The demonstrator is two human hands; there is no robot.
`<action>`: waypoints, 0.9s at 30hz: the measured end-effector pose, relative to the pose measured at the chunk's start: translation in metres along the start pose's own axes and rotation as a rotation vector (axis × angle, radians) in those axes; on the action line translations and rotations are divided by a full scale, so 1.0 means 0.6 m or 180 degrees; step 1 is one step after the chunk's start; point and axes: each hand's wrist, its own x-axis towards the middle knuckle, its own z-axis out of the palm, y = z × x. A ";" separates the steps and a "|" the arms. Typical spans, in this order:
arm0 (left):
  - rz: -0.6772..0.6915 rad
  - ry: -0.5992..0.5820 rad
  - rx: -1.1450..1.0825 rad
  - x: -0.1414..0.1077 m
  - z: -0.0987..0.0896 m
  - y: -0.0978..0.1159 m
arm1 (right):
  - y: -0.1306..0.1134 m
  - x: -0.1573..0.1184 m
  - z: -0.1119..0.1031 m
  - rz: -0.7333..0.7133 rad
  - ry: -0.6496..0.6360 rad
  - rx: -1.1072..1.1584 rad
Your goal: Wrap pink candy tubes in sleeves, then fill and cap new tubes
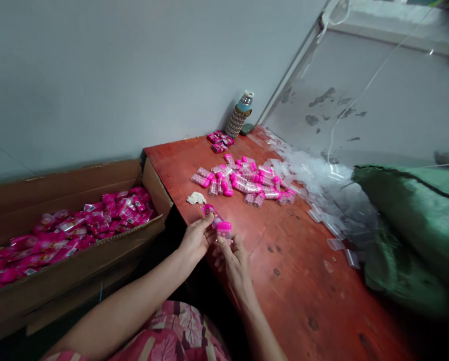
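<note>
My right hand [238, 263] is closed on a small clear candy container with a pink cap [224, 229], cap end up, over the table's near edge. Pinched in my left hand [196, 239], just beside it, is a clear and pink printed plastic sleeve [211, 211]. The two items are close together; whether they touch I cannot tell. Beyond my hands lies a loose pile of similar pink-capped containers [247, 181] with small pale pink pieces inside. A crumpled white scrap [196, 198] rests near my left fingers.
A cardboard box [156, 188] of pink wrapped packs [107, 215] stands left of the red table [284, 301]. Clear plastic sleeves [314, 175] heap along the right, by a green sack [416, 230]. Several pink packs [219, 147] and a bottle in a woven cover [238, 120] are at the back.
</note>
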 end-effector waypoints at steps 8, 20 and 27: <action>0.0166 -0.0637 0.0738 -0.009 0.002 0.005 | 0.014 0.010 0.002 0.0044 -0.0466 0.0348; -0.0143 -0.1136 0.1589 -0.008 -0.010 0.011 | 0.013 0.012 -0.001 -0.0146 -0.0229 0.0108; -0.0343 -0.1322 0.1827 -0.008 -0.009 0.025 | 0.014 0.012 -0.006 -0.0012 -0.0373 0.0615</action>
